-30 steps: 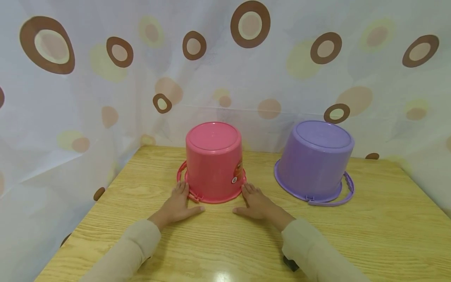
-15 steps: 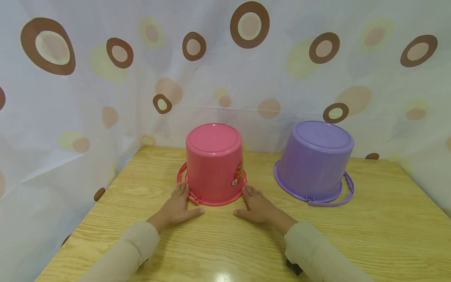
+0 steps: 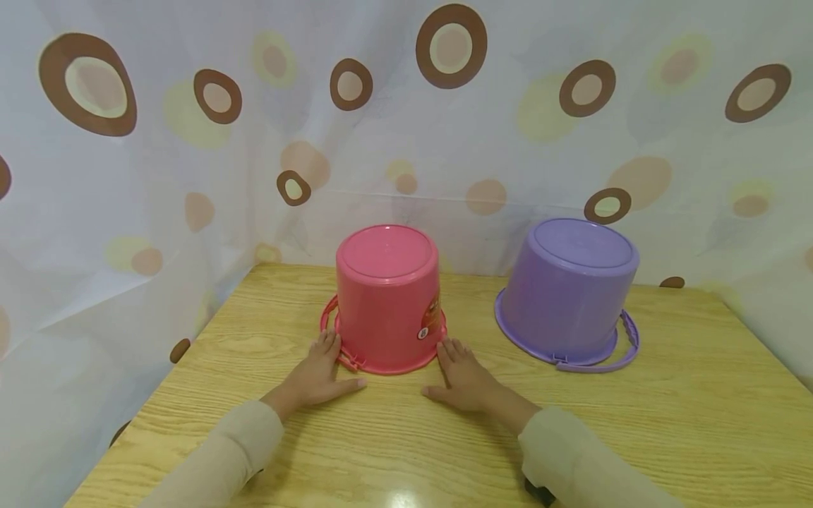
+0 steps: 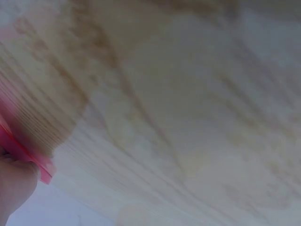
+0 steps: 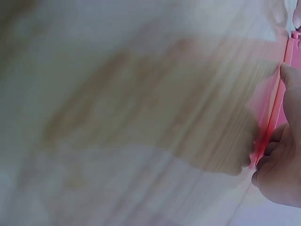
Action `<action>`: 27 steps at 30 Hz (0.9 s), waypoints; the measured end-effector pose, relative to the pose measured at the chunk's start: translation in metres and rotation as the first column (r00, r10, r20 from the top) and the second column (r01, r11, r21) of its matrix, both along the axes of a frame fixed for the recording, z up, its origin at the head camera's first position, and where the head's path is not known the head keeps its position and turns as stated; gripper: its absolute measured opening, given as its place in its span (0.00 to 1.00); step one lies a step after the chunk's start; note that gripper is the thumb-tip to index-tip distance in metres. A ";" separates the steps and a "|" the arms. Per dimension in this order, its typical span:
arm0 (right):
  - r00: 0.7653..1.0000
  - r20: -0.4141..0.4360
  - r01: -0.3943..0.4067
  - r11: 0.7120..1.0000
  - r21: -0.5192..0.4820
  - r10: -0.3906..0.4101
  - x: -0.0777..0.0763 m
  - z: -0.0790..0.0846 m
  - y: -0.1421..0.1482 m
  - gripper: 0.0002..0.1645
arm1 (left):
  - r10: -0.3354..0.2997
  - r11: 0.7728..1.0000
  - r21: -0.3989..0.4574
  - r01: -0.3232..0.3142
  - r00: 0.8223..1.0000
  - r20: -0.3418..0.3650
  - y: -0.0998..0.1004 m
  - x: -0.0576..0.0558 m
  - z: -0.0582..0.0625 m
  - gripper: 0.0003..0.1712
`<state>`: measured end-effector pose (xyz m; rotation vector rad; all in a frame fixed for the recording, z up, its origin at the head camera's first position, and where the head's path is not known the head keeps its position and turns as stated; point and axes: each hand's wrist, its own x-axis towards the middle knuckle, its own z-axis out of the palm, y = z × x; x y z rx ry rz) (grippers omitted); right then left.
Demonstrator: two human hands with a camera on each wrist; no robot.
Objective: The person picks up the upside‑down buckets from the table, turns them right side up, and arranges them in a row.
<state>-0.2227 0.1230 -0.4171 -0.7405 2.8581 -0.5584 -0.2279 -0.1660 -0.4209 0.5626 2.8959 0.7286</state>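
A pink bucket stands upside down on the wooden table, its base facing up and its handle lying at the left. My left hand rests low at the bucket's front left, straight fingers touching the rim and thumb pointing inward. At the front right, my right hand lies the same way, fingertips on the rim. In the left wrist view a little of the pink rim shows by the fingers. The right wrist view shows the rim beside the right hand.
To the right a purple bucket is also upside down, its handle lying on the table. A patterned white curtain hangs behind the table and along its left side.
The pink bucket has slid slightly toward me, and both hands have moved back with it. The purple bucket has stayed in place.
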 end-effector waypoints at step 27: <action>0.997 0.060 -0.048 0.999 -0.027 0.049 0.014 0.005 0.000 0.52 | -0.009 1.000 -0.015 0.008 1.000 -0.026 -0.012 -0.014 -0.003 0.58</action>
